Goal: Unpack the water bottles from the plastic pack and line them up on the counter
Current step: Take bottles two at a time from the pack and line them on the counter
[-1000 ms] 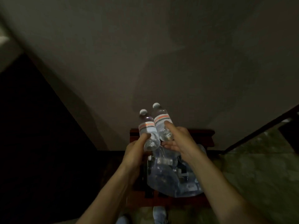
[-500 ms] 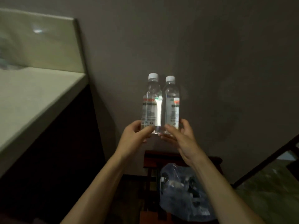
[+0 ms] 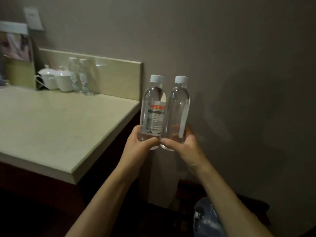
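Note:
My left hand (image 3: 139, 147) grips the base of a clear water bottle (image 3: 153, 106) with a white cap and an orange-striped label. My right hand (image 3: 183, 147) grips a second water bottle (image 3: 177, 108) beside it. Both bottles are upright, touching side by side, held in the air just off the right edge of the beige counter (image 3: 59, 127). The plastic pack (image 3: 206, 221) lies low at the bottom right on a dark stand, partly hidden by my right forearm. Two more bottles (image 3: 79, 77) stand at the counter's back.
White lidded cups (image 3: 54, 79) sit left of the standing bottles, against the backsplash (image 3: 118, 77). A leaflet holder (image 3: 16, 53) stands at the far left. A grey wall rises behind my hands. Dark cabinet fronts lie under the counter.
Both hands have lifted the two bottles up and leftward from over the pack. The view has swung left, so the counter with its cups and bottles has come into sight.

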Motion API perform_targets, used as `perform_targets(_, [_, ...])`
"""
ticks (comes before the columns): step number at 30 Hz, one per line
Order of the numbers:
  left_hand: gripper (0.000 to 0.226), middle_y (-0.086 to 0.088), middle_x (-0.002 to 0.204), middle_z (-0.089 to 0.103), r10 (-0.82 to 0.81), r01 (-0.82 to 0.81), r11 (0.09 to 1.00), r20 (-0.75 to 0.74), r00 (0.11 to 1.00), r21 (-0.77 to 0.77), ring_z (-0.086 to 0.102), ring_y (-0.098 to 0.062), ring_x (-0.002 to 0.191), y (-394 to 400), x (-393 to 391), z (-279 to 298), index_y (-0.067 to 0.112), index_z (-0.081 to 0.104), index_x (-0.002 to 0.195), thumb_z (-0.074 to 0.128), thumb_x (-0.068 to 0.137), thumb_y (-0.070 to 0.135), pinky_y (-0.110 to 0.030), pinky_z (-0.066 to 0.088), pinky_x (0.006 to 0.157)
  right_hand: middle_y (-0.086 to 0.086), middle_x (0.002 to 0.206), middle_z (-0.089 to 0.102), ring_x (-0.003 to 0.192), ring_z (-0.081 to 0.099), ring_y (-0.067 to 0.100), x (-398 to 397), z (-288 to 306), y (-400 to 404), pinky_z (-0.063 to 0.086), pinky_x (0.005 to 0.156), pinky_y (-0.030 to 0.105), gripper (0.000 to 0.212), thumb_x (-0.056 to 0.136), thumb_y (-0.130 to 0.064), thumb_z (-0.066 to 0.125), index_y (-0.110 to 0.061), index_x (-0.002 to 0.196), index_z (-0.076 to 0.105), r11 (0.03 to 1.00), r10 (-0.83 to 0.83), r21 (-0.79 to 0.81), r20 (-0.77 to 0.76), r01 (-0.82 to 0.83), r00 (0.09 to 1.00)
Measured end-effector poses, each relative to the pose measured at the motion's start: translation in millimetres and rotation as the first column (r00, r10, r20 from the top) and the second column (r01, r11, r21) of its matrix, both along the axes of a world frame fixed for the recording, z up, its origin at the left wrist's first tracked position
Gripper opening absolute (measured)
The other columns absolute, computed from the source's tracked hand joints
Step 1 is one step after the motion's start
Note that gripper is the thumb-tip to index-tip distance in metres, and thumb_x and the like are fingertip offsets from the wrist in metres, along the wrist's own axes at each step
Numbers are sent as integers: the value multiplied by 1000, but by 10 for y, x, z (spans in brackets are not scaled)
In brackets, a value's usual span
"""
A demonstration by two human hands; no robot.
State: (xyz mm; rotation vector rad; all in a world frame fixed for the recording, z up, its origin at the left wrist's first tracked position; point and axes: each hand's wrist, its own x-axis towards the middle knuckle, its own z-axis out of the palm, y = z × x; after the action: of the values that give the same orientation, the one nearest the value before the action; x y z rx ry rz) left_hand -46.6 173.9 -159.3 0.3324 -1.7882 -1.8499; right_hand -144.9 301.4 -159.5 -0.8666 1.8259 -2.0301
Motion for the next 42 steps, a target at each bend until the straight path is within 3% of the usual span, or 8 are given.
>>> perform_targets(4, [56,7,105,75,11,-11,1000,-40,999,-6,73,-8,92,-439,209,173,25,57,118,82,68,19,-21,57,71,16,104,70,93,71,28,216,197,-539,59,74,32,67,64,-12,85,-1,120,49,996,-5,-85,8,6,1000])
perform_targets(9, [46,11,96,75,36,-41,996,-61,998,-78,72,-3,86,-1267,533,272,25,60,112,83,73,15,-10,53,63,10,104,74,99,70,27,562,250,-1367,59,81,38,31,79,-5,75,-20,104,67,986,52,-160,10,-50,999])
perform_targets(13, [44,-2,104,75,41,-42,996,-18,999,-82,72,-18,96,-1842,732,306,19,64,115,80,75,29,-30,59,76,5,101,73,95,72,22,788,296,-1986,60,77,34,42,77,-17,76,-18,113,55,974,-16,-226,30,23,999])
perform_targets(21, [38,-2,105,75,-36,40,997,56,998,-67,74,-18,95,-2809,770,396,17,61,119,74,83,16,-29,58,81,4,111,72,100,70,20,830,308,-2817,58,80,37,30,95,-32,56,-22,124,52,994,-30,-98,86,38,996])
perform_targets(27, [53,-2,108,73,19,-2,987,107,994,-158,73,-13,95,-3268,364,281,14,58,121,84,74,17,-30,58,83,4,105,69,95,70,18,412,174,-3245,58,83,40,51,70,-34,78,-23,112,52,996,-93,22,73,92,993])
perform_targets(31, [66,-2,112,71,43,-26,977,78,996,-210,72,-17,102,-3503,71,183,13,52,126,88,70,15,-37,60,88,0,104,64,85,69,9,132,148,-3550,55,63,22,63,62,-31,82,-25,112,44,983,-127,131,-1,126,992])
perform_targets(35, [70,5,116,64,125,-116,972,33,992,-206,65,-11,105,-3711,-160,75,21,41,128,85,74,14,-28,55,86,-4,101,63,90,67,14,-69,64,-3789,53,84,44,67,62,-42,80,-25,113,40,956,-204,213,-13,202,979])
perform_targets(42, [56,-8,138,50,125,-122,990,38,991,-74,54,-27,127,-4084,-544,-45,29,31,130,69,89,23,-41,52,97,-16,101,53,86,57,3,-266,0,-4202,45,64,21,67,76,-18,78,-30,123,31,952,-263,161,7,259,965])
